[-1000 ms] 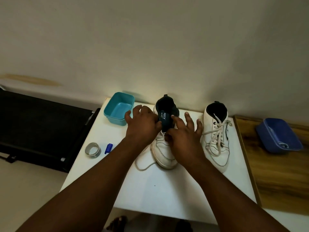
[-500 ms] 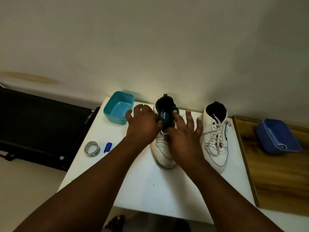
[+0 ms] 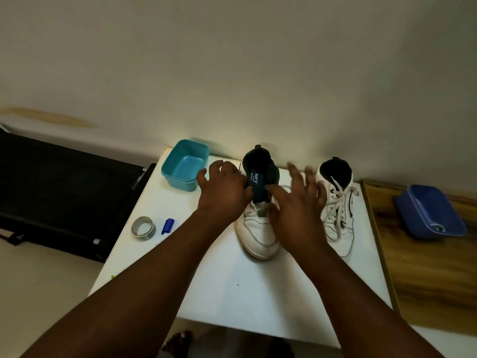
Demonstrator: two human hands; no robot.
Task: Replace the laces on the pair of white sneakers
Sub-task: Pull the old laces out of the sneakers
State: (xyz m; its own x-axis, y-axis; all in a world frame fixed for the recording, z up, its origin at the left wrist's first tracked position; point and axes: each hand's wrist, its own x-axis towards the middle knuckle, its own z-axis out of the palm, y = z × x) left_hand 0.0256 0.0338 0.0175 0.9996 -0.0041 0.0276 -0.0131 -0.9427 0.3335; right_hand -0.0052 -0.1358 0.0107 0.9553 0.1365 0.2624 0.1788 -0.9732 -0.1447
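Big white table in the middle, with a wooden top just beside it on the right. On the white table, two white shoes side by side, toes toward the person, heels toward the wall. No lace to be seen on the near part of the left shoe, dark tongue pulled up. Right shoe laced all the way. Left hand curled round the left side of the bare shoe, thumb by the tongue. Right hand spread wide and blurry, gripping nothing, thumb at the other edge of the tongue, between the two shoes. Shoe right under both hands, long way pointing away from the person, so probably best held steady from the left and worked from the right. Teal tub just left of the hands. Blue tub well apart on the wood, nearer the right hand, with something pale inside, too small to tell. Tape roll and little blue cap near the left edge.
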